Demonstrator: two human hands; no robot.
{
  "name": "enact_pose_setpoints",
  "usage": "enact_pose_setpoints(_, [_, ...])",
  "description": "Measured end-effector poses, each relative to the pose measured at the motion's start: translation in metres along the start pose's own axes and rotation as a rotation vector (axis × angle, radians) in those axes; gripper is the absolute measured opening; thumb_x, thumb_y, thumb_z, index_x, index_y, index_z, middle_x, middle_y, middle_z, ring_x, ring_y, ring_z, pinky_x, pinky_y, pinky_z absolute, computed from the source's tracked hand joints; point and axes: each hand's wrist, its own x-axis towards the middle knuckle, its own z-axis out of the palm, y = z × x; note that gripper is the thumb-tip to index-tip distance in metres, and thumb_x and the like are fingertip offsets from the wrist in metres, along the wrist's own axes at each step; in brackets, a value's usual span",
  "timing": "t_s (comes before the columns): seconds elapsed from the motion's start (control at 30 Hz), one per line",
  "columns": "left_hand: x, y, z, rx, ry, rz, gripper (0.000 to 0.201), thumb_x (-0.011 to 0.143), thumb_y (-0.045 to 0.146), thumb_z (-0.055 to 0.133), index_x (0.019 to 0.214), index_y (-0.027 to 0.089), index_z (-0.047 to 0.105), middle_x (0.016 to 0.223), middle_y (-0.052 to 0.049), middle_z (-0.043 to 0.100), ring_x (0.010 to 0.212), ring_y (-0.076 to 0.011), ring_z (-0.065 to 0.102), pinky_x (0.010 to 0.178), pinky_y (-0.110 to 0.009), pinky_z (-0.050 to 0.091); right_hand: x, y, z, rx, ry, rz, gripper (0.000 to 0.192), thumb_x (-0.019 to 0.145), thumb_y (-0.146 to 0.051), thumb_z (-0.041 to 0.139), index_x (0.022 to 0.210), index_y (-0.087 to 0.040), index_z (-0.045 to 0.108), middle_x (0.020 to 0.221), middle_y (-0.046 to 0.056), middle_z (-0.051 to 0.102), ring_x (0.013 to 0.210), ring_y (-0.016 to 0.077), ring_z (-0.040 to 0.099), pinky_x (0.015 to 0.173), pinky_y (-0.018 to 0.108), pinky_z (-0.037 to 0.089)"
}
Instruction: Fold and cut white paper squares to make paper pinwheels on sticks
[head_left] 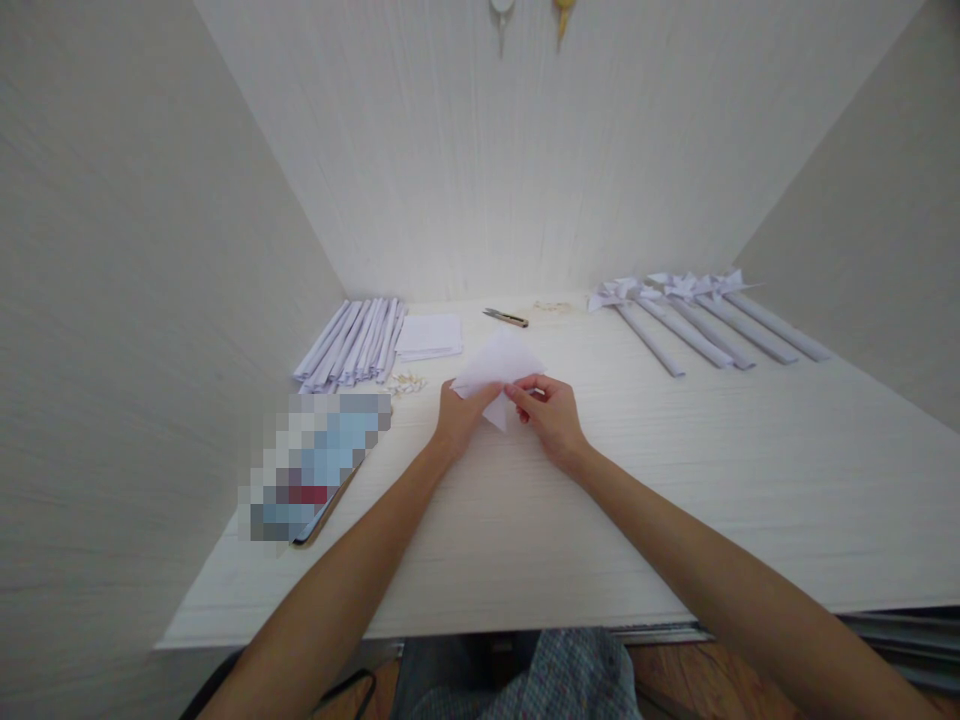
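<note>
A white sheet of paper (501, 358), partly folded with a pointed flap hanging down, is held over the middle of the table. My left hand (463, 412) grips its left side, thumb lying on top and fingers hidden beneath. At the paper's right edge, my right hand (550, 412) pinches it between thumb and forefinger, the other fingers curled. Just beyond the paper lies a pair of thread snips (506, 317). A small stack of white paper squares (430, 336) rests to the left, close to a scatter of small pale bits (406, 384).
Several rolled paper sticks (352, 342) lie bundled at the back left. Several paper pinwheels (675, 310) on rolled sticks are lined up at the back right. A blurred flat device (322, 465) lies near the left wall. Walls enclose the white table (750, 470) on three sides.
</note>
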Motion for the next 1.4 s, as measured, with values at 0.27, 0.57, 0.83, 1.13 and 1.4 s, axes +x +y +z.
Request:
enact_pose_setpoints(0.27, [-0.0017, 0.0006, 0.0018, 0.053, 0.018, 0.013, 0.021, 0.049, 0.023, 0.071, 0.064, 0.01, 0.065, 0.062, -0.005, 0.067, 0.053, -0.0129, 0.057, 0.053, -0.025, 0.045, 0.0008, 0.002, -0.0001, 0.067, -0.004, -0.005, 0.017, 0.055, -0.03, 0.068, 0.057, -0.016, 0.059, 0.044, -0.005, 0.052, 0.041, 0.0073, 0.044, 0.042, 0.023, 0.035])
enact_pose_setpoints(0.57, [-0.0012, 0.0003, 0.0016, 0.068, 0.015, 0.012, 0.021, 0.049, 0.023, 0.071, 0.065, 0.011, 0.065, 0.063, -0.005, 0.067, 0.054, -0.0138, 0.058, 0.053, -0.025, 0.046, 0.0016, 0.0025, -0.0002, 0.167, 0.012, 0.016, 0.015, 0.053, -0.027, 0.069, 0.055, -0.017, 0.057, 0.048, -0.004, 0.055, 0.045, 0.008, 0.048, 0.048, 0.024, 0.041])
enact_pose_setpoints(0.83, [-0.0013, 0.0014, 0.0014, 0.076, 0.03, -0.001, 0.023, 0.048, 0.023, 0.072, 0.065, 0.011, 0.065, 0.065, -0.006, 0.068, 0.055, -0.0146, 0.059, 0.054, -0.026, 0.047, 0.0021, 0.0033, -0.0011, 0.085, 0.004, -0.013, 0.015, 0.055, -0.028, 0.068, 0.056, -0.017, 0.058, 0.049, -0.003, 0.055, 0.046, 0.0085, 0.047, 0.048, 0.025, 0.04])
enact_pose_setpoints(1.13, [-0.0015, 0.001, 0.0018, 0.079, 0.021, 0.024, 0.019, 0.049, 0.023, 0.071, 0.063, 0.011, 0.065, 0.061, -0.004, 0.066, 0.053, -0.0135, 0.057, 0.053, -0.025, 0.045, 0.0016, 0.0042, -0.0016, 0.066, -0.005, -0.022, 0.015, 0.056, -0.029, 0.067, 0.055, -0.017, 0.058, 0.048, -0.003, 0.054, 0.046, 0.0084, 0.047, 0.047, 0.025, 0.039])
enact_pose_setpoints(1.4, [-0.0007, -0.0001, 0.0004, 0.074, 0.021, 0.017, 0.019, 0.049, 0.021, 0.07, 0.065, 0.011, 0.065, 0.061, -0.004, 0.067, 0.054, -0.0142, 0.058, 0.054, -0.025, 0.045, 0.0009, 0.0028, -0.0004, 0.06, -0.016, -0.022, 0.016, 0.056, -0.03, 0.067, 0.056, -0.017, 0.058, 0.047, -0.004, 0.053, 0.045, 0.0084, 0.047, 0.047, 0.024, 0.039])
